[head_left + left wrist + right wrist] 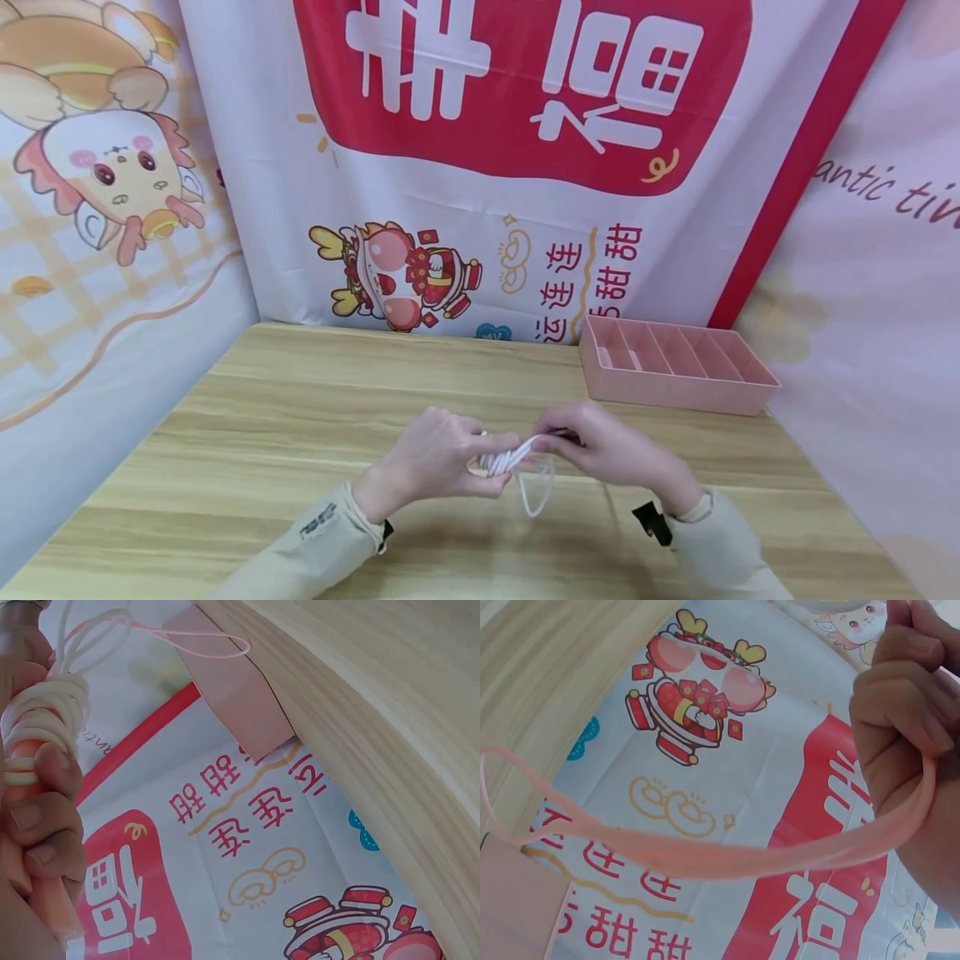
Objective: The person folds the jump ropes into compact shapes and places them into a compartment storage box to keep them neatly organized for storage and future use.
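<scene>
My left hand (438, 457) grips a jump rope (504, 460), white cord wound in several turns around peach-coloured handles (54, 906). In the left wrist view the fingers curl around the handles just below the wound cord (46, 712). Close by on the right, my right hand (600, 446) pinches the free part of the cord, with its fingers curled. A loose loop of cord (534, 510) hangs between the two hands, above the table. The right wrist view shows a length of the cord (705, 859) running from the curled right fingers, looking pink there.
A pink divided box (675, 392) with several compartments stands at the back right of the wooden table (315, 400). Printed cloths hang behind and on both sides, the back one carrying a red panel (517, 100) with white characters.
</scene>
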